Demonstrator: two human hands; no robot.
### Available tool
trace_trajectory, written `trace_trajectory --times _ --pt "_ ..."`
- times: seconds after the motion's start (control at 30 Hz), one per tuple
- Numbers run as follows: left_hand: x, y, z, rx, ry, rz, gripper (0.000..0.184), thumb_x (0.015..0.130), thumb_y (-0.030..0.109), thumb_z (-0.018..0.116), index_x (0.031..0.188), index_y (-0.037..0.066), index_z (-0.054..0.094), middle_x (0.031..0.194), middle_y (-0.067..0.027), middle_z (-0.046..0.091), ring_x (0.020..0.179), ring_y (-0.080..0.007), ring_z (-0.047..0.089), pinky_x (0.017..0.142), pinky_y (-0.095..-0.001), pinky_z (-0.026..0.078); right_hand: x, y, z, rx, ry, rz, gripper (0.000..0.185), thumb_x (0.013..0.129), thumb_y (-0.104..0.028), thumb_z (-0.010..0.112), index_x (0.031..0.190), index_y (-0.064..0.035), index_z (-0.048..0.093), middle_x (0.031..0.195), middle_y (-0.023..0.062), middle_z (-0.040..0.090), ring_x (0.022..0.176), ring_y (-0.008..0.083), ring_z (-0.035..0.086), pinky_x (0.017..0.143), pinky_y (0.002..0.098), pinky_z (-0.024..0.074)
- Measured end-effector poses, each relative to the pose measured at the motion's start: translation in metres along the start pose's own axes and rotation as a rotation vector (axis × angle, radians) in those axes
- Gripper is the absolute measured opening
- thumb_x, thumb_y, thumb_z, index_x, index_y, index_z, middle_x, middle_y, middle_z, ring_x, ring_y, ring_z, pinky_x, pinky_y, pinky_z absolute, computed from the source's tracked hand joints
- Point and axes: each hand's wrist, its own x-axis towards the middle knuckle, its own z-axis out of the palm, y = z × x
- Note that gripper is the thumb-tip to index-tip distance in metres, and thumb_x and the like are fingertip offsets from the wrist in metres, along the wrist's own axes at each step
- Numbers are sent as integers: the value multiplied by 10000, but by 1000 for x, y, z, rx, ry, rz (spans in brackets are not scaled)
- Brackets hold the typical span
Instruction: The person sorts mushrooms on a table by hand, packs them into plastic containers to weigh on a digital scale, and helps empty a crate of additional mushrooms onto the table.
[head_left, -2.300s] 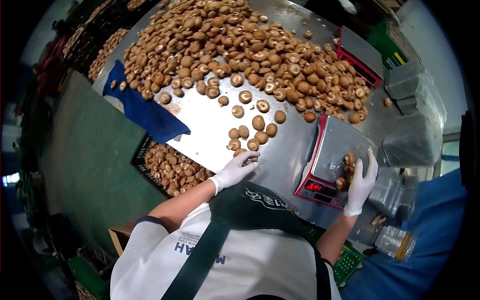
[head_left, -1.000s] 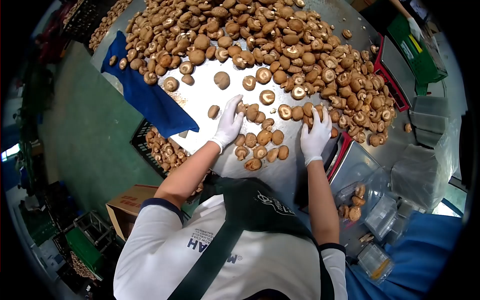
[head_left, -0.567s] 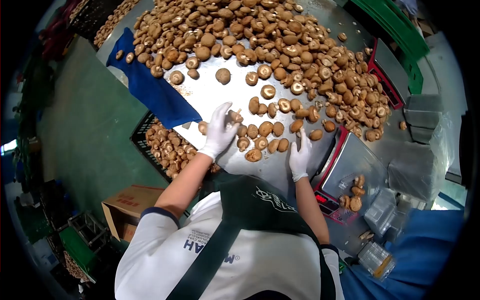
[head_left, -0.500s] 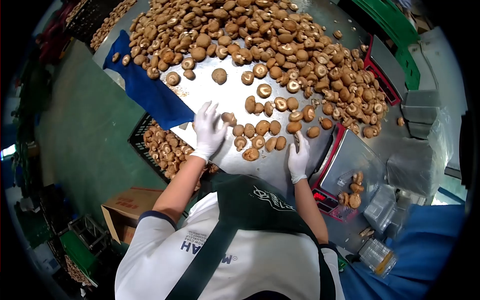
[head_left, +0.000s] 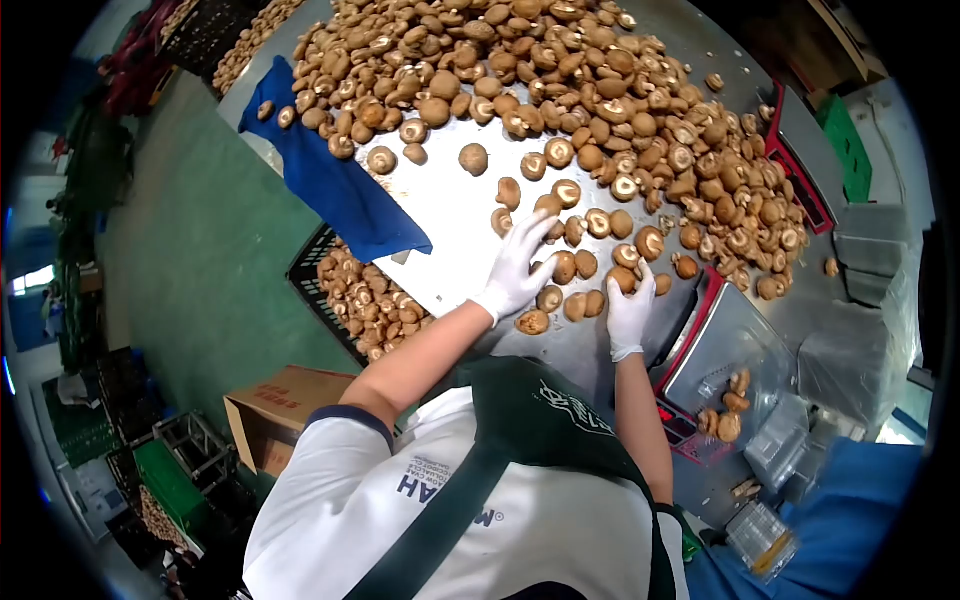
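My left hand [head_left: 518,272], in a white glove, reaches over the loose mushrooms on the metal table [head_left: 430,205], its fingers apart and partly covering some of them. White-gloved too, my right hand [head_left: 630,312] has its thumb and fingers around the near side of a brown mushroom [head_left: 622,279]; whether it grips it is unclear. Several loose mushrooms lie between and beyond the hands, some cap up, some stem up. Behind them spreads a large heap of mushrooms [head_left: 600,95]. To the right, a clear tray with several mushrooms [head_left: 729,427] rests on a red-edged scale [head_left: 715,345].
A blue cloth [head_left: 335,195] hangs over the table's left edge, above a black crate of mushrooms [head_left: 362,305]. A second scale [head_left: 800,165] and stacked clear trays [head_left: 845,350] are at the right. An open cardboard box [head_left: 275,415] stands at lower left.
My left hand has moved right, in over the loose mushrooms. My right hand, earlier at the tray on the scale, is now among the loose mushrooms. The view has shifted slightly.
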Motion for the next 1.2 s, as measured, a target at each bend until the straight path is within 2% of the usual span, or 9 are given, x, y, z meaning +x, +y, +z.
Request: trace_trajectory --times 0.2,0.43,0.57,0.67,0.7,0.8,1.03,1.07,1.2 --pt "84 -59 -58 365 369 -117 501 849 97 596 1342 69 509 1362 -246 463 1265 -407 437 1091 -434 348 6 12 -3 564 -120 360 529 914 -77 614 1399 -11 413 1207 131 569 1058 183 577 892 283 491" --pt "84 -120 -72 283 163 -244 471 844 220 711 1267 66 570 1133 -190 606 1048 -330 584 924 -398 478 -3 19 -32 1491 -235 832 392 1045 -327 371 1255 -36 529 1076 125 632 860 191 615 667 281 510" --pt "77 -67 -67 -406 323 -667 313 995 277 554 1173 21 575 960 -88 643 847 -148 604 754 -295 509 -9 14 -48 1553 -256 920 414 1049 -369 356 1186 -29 548 1007 134 650 783 203 609 674 294 500" --pt "56 -49 -67 -919 357 -811 400 1037 389 408 1126 33 567 854 -73 611 750 -166 578 691 -299 504 -16 22 -49 1475 -212 830 445 1049 -401 353 1204 -29 542 1038 136 638 784 189 617 651 267 522" --pt "33 -76 -69 -1241 135 -755 529 1010 553 369 1088 72 574 879 -93 602 708 -175 540 635 -318 471 -17 21 -45 1423 -181 808 447 1049 -406 353 1197 -30 545 1023 131 636 778 183 608 643 263 516" --pt "15 -26 -64 -1691 89 -959 587 1032 519 281 1139 3 540 911 -133 629 747 -181 590 621 -286 476 -19 28 -42 1400 -191 811 471 1049 -437 331 1149 -33 552 979 118 633 769 175 592 629 254 499" --pt "-10 8 -57 -1498 17 -846 479 1034 468 354 1166 56 557 919 -57 614 782 -145 590 650 -258 477 -33 10 -42 1177 -39 734 387 1042 -356 425 1225 -35 541 1097 62 619 908 166 606 692 253 479" --pt "-7 30 -49 -1109 185 -956 453 1031 459 374 1191 78 562 955 -27 616 799 -124 579 678 -241 465 -39 8 -41 1007 -36 631 386 1038 -330 445 1270 -34 530 1151 58 609 970 163 603 742 262 488" --pt "-23 33 -43 -409 -96 -740 450 908 247 682 1269 20 538 996 -70 614 948 -142 577 837 -293 486 -53 15 -24 646 -155 404 441 940 -106 616 1339 39 497 1251 125 588 1092 181 593 902 286 500"
